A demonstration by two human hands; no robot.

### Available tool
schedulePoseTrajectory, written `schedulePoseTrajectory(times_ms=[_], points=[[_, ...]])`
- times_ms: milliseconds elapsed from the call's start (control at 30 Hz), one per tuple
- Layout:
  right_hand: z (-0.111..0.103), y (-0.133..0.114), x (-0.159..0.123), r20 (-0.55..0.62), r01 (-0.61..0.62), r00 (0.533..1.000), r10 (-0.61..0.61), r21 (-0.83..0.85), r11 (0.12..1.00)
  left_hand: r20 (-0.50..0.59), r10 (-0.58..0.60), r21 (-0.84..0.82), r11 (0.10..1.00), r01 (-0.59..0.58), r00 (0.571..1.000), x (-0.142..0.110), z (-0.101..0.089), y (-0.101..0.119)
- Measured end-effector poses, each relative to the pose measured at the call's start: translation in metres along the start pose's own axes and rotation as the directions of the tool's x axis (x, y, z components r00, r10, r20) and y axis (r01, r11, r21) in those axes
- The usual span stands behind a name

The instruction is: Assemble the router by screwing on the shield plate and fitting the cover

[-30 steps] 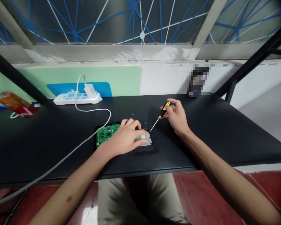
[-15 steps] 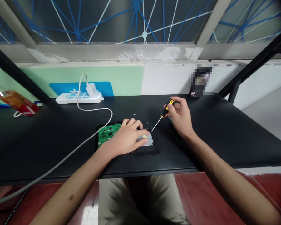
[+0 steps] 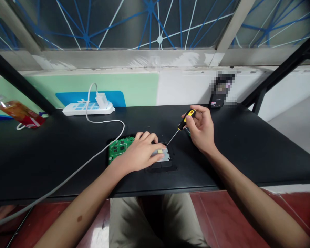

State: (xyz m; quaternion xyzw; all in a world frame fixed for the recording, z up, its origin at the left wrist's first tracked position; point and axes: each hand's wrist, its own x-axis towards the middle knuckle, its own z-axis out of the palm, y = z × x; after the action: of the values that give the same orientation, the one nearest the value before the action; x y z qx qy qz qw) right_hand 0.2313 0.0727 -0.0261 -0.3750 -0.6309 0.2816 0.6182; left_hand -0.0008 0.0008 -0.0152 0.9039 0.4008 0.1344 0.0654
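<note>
My right hand [image 3: 203, 129] is closed round the black-and-yellow handle of a screwdriver [image 3: 187, 119]. Its thin shaft slants down to the left, and the tip is at the upper right corner of a silver metal plate [image 3: 165, 156]. My left hand [image 3: 144, 151] holds down the opened black electronic device [image 3: 161, 164], with thumb and forefinger lying on the plate beside a small yellowish square. A green circuit board [image 3: 116, 150] shows left of that hand, which hides part of it. Under my right hand, a thin green-tipped item [image 3: 188, 131] is mostly hidden.
A white cable [image 3: 93, 161] runs across the black table [image 3: 67, 144] and over the circuit board, from a charger [image 3: 101, 100] in a white power strip [image 3: 88, 109]. A drink bottle [image 3: 22, 112] stands back left; a partly blurred dark device [image 3: 219, 91] leans against the wall.
The screwdriver handle has tipped slightly to the right with my right hand, and the green-tipped item has come into sight beneath it. My left hand stays on the device. The view has shifted slightly.
</note>
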Motion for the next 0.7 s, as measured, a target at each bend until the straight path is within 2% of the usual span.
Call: schedulePoseTrajectory(times_ms=[267,467,600,700], points=[[-0.001,0.0,0.0,0.025,0.042,0.999,-0.043,0.03,0.999,0.001,0.005,0.007,1.0,-0.005,1.0,0.0,0.0,0.0],[0.0,-0.003,-0.004,0.066,0.158,0.985,-0.159,0.028,0.987,0.012,0.004,-0.015,1.0,-0.004,1.0,-0.001,-0.001,-0.001],[0.004,-0.012,-0.006,0.152,0.264,0.953,-0.261,-0.003,0.964,0.007,-0.012,-0.034,0.999,0.012,1.0,-0.002,-0.004,-0.002],[0.011,-0.024,-0.007,0.268,0.364,0.903,-0.337,-0.056,0.93,0.01,-0.019,-0.053,0.998,0.019,1.0,-0.002,-0.007,-0.001]])
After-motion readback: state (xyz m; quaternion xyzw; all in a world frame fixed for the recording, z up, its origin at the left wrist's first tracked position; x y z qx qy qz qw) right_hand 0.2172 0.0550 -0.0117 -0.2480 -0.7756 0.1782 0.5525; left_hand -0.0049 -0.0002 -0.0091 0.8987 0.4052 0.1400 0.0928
